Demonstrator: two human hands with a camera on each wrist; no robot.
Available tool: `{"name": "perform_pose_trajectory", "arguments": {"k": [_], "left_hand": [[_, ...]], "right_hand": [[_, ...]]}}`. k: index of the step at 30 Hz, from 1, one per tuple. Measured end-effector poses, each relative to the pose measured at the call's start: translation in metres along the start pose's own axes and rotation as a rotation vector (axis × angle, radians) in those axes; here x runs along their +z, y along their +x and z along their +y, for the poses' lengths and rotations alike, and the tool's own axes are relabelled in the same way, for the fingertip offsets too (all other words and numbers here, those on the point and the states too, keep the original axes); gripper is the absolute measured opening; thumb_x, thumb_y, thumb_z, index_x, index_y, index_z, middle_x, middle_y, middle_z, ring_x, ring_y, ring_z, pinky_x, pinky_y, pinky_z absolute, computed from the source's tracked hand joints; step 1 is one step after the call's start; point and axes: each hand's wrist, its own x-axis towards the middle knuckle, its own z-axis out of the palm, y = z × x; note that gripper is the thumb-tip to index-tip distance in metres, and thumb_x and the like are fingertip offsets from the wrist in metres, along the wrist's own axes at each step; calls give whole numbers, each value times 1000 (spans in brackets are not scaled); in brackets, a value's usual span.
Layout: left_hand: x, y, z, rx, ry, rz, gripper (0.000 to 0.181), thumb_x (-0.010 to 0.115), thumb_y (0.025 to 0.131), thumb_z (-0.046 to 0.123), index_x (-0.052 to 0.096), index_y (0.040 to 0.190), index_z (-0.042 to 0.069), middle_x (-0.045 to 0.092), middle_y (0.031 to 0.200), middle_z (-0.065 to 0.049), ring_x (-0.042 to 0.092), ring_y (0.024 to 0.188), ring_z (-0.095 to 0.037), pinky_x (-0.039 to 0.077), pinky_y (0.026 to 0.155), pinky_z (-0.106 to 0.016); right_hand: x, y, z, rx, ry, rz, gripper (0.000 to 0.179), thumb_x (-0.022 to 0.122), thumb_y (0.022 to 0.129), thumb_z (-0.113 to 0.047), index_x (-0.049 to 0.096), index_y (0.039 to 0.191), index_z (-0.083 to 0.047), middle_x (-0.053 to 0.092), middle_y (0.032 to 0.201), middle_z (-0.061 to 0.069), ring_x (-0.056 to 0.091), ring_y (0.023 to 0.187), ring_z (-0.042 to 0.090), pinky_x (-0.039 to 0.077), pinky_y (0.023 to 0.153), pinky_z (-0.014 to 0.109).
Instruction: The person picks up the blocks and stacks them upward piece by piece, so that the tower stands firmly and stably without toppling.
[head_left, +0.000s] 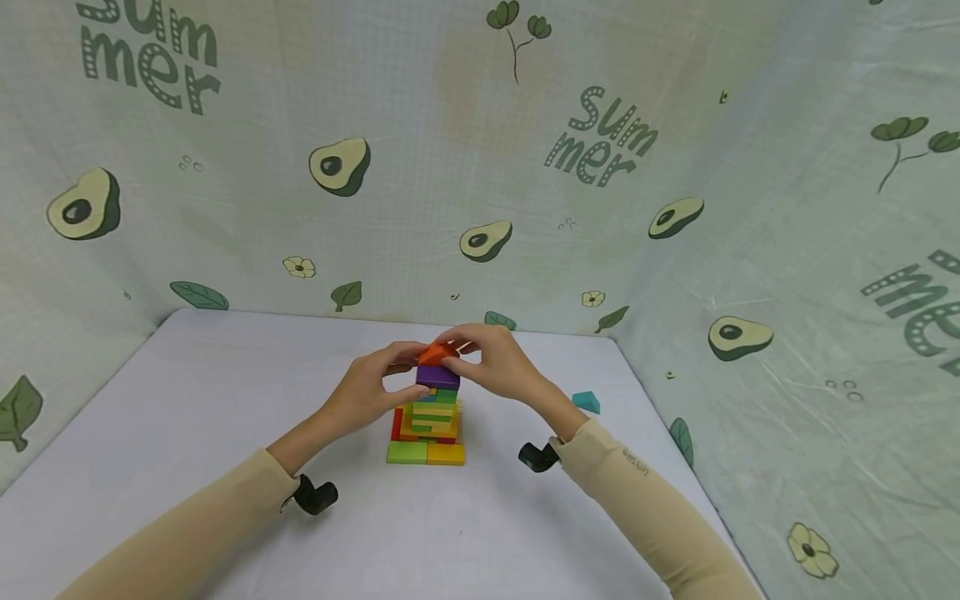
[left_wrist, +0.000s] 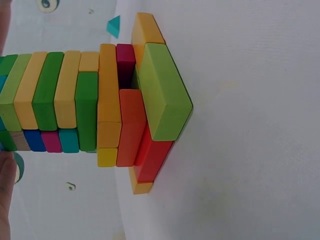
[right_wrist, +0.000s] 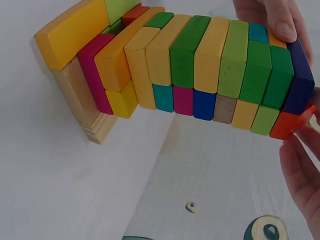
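A tower of coloured wooden blocks (head_left: 433,415) stands on the white table, wider at its base and narrow higher up. An orange block (head_left: 435,355) with sloped sides sits at the top, over a purple block (head_left: 438,378). My right hand (head_left: 504,360) pinches the orange block between thumb and fingers. From the other side, my left hand (head_left: 367,385) holds the tower near its top, thumb by the purple block and fingers partly hidden behind. In the right wrist view, the left thumb (right_wrist: 283,29) touches the upper blocks beside the dark purple one.
To the right of the tower, a teal block (head_left: 587,402) lies on the white tabletop (head_left: 247,375). A cloth with avocado prints (head_left: 405,233) hangs behind and along the sides. Light green and yellow blocks (head_left: 446,454) form the tower's front foot.
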Motion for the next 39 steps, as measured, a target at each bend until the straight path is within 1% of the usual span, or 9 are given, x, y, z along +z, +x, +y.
{"name": "perform_pose_trajectory", "arguments": {"k": [5, 9, 11, 15, 21, 25, 28, 32, 39], "left_hand": [[0, 0, 0, -14, -2, 0, 67, 88, 90, 30, 57, 148, 19, 67, 142, -2, 69, 126, -26, 57, 105, -44], [1, 1, 0, -30, -5, 2, 68, 88, 90, 30, 57, 149, 19, 67, 142, -2, 68, 126, -27, 56, 105, -49], [1, 1, 0, -30, -2, 2, 68, 88, 90, 30, 57, 149, 19, 67, 142, -3, 68, 126, -27, 56, 105, -50], [1, 1, 1, -26, 16, 1, 68, 88, 90, 30, 56, 150, 19, 67, 142, -3, 69, 126, -26, 57, 104, -46], [-1, 1, 1, -22, 14, -2, 69, 88, 90, 29, 56, 150, 19, 67, 142, -3, 69, 126, -26, 57, 104, -44], [0, 1, 1, -18, 18, -7, 69, 87, 91, 30, 55, 150, 19, 67, 142, -3, 68, 126, -26, 57, 105, -42], [0, 1, 1, -24, 22, -5, 69, 88, 90, 29, 55, 150, 19, 67, 142, -2, 68, 126, -25, 57, 105, -43], [1, 1, 0, -29, 20, -2, 69, 87, 91, 29, 55, 150, 19, 67, 143, -3, 68, 126, -27, 56, 104, -48], [1, 1, 0, -37, 18, -2, 69, 88, 90, 29, 56, 150, 19, 67, 143, -3, 68, 126, -27, 56, 104, -50]], "right_hand": [[-13, -14, 9, 23, -26, 43, 34, 76, 100, -18, 71, 134, -12, 73, 131, 6, 71, 114, 26, 62, 96, 38], [-28, -39, 31, 95, -84, 70, 36, 77, 100, -18, 71, 135, -14, 72, 131, 2, 71, 113, 23, 62, 96, 38], [-36, -58, 48, 136, -116, 74, 36, 78, 99, -16, 71, 134, -14, 72, 131, 2, 71, 113, 23, 62, 95, 39], [-49, -98, 90, 213, -159, 61, 38, 79, 97, -12, 71, 134, -11, 71, 133, 7, 70, 115, 30, 62, 93, 45], [-59, -153, 151, 338, -192, 24, 42, 80, 95, -6, 68, 135, -3, 68, 135, 15, 67, 118, 41, 60, 94, 53], [-63, -180, 177, 411, -193, 29, 41, 79, 94, -3, 69, 133, -1, 67, 134, 19, 65, 118, 44, 59, 95, 56], [-63, -189, 187, 442, -192, 31, 39, 78, 93, -1, 69, 131, 1, 68, 131, 22, 66, 115, 44, 59, 95, 57], [-62, -194, 198, 457, -185, 19, 34, 76, 93, 2, 71, 127, 1, 72, 123, 20, 69, 109, 39, 60, 94, 55], [-58, -192, 203, 433, -204, 21, 30, 77, 93, 2, 73, 122, -2, 76, 110, 12, 71, 98, 27, 62, 88, 46]]}}
